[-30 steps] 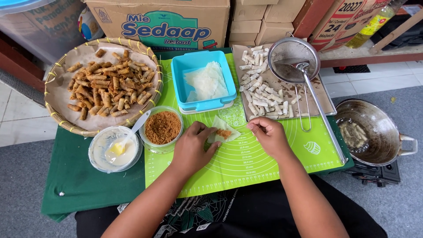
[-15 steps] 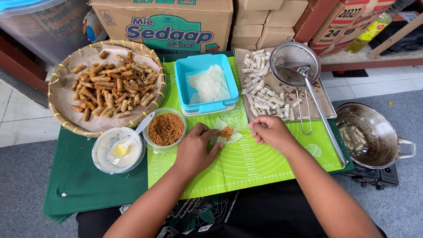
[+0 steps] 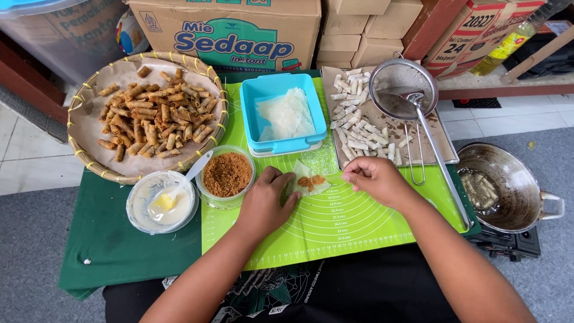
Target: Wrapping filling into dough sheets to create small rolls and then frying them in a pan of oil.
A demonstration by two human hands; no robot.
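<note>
A thin white wrapper (image 3: 309, 183) with a small heap of brown filling lies on the green silicone mat (image 3: 335, 221). My left hand (image 3: 264, 203) rests on the mat and pinches the wrapper's left edge. My right hand (image 3: 372, 179) sits just right of the wrapper, its fingertips curled together near the wrapper's right corner. A clear bowl of brown crumbly filling (image 3: 226, 175) stands to the left of my left hand. Behind the wrapper is a blue box (image 3: 286, 115) holding a stack of white wrappers.
A woven tray (image 3: 89, 155) of fried rolls sits at the back left. A bowl of white paste with a spoon (image 3: 162, 200) is at front left. A metal tray (image 3: 433, 140) carries raw rolls and a wire skimmer (image 3: 402, 90). A wok (image 3: 508, 188) stands at right; cardboard boxes (image 3: 233, 27) behind.
The camera view has shifted slightly. My right hand has drawn a little away from the wrapper to the right, while my left hand stays at the wrapper's left edge.
</note>
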